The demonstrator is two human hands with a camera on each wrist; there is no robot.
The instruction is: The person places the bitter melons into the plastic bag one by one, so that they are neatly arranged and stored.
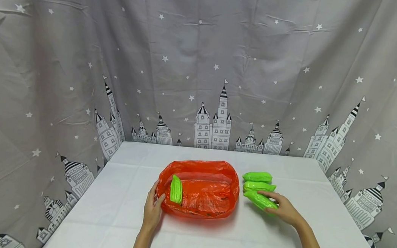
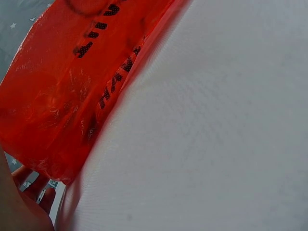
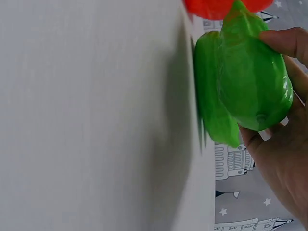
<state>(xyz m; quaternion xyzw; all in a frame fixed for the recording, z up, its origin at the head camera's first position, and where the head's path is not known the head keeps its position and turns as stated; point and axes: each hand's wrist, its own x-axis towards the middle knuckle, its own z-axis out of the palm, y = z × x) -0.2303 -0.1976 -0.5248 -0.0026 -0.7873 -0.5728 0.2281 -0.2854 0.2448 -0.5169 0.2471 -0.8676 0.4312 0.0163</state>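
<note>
A red plastic bag point(image 1: 199, 215) lies spread with its mouth facing up, and one bright green bitter melon point(image 1: 176, 189) is inside at its left. My left hand point(image 1: 153, 208) holds the bag's left side, thumb at the rim and fingers along the outside. In the left wrist view the bag's wall point(image 2: 72, 96) shows dark printed letters. To the right of the bag, my right hand point(image 1: 283, 209) grips another bitter melon point(image 3: 255, 72) between thumb and fingers. This one is ridged with a pointed tip, its tip toward the bag.
Two more bitter melons lie behind the held one, a middle one point(image 1: 258, 186) and a farther one point(image 1: 257, 176). A white cloth covers the table point(image 1: 111, 217). Beyond its far edge hangs a grey curtain point(image 1: 173, 84) printed with castles and stars.
</note>
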